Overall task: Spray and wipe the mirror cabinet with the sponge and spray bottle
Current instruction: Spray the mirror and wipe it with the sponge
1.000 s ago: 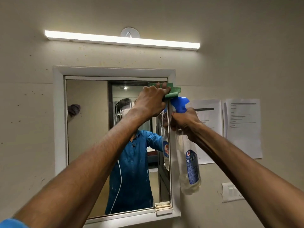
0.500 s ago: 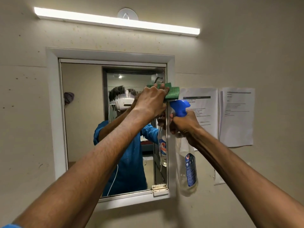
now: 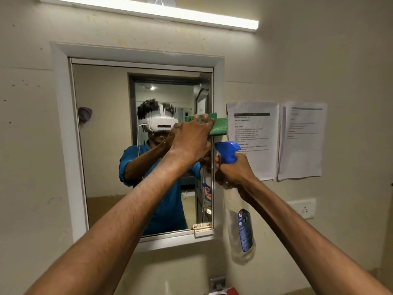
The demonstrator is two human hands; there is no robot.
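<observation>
**Sponge at the right edge of the mirror, bottle held ready**

The left hand (image 3: 192,138) presses a flat green scouring sponge (image 3: 217,126) against the right side of the white-framed mirror cabinet (image 3: 61,133), about halfway up. Its fingers lie over the near part of the sponge, their tips curling over its top edge, so the grip is closed on it; the far end of the sponge sticks out past the glass and over the white frame strip. Just below and to the right, the right hand (image 3: 232,172) is wrapped round the neck of a clear plastic spray bottle with a blue trigger head (image 3: 227,151). That grip is clamped on the bottle, whose body hangs down beside the cabinet's right edge and whose nozzle points left towards the glass.

Judging by this, the wiping step is in hand and only partly done. No wet film, droplets or streaks can be made out on the glass, so how much has been sprayed or wiped cannot be told. The lower right edge, the left half of the glass and the white frame all look likely to need a pass.

Two printed paper sheets (image 3: 252,139) are stuck to the wall right of the cabinet, and a long lit tube lamp (image 3: 148,10) runs above it.
</observation>
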